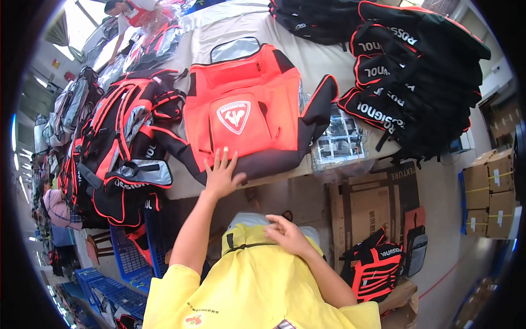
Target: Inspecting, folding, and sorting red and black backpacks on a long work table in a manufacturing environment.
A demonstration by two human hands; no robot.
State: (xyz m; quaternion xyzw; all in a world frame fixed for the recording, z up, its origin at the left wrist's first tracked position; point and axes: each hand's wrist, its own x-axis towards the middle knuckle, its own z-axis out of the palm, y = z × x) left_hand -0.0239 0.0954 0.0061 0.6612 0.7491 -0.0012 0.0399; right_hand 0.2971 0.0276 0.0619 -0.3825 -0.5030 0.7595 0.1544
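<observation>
A bright red-orange backpack with black side panels and a white shield emblem on its front pocket is laid flat, front upward, on a beige table. Its black lower edge is set at the table's near edge; a clear sleeve, possibly plastic, is seen at its top.

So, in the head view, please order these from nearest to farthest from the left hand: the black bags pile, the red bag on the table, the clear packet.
From the left hand:
1. Red bag, touching, directly ahead.
2. Clear packet, to the right.
3. Black bags pile, far right.
</observation>
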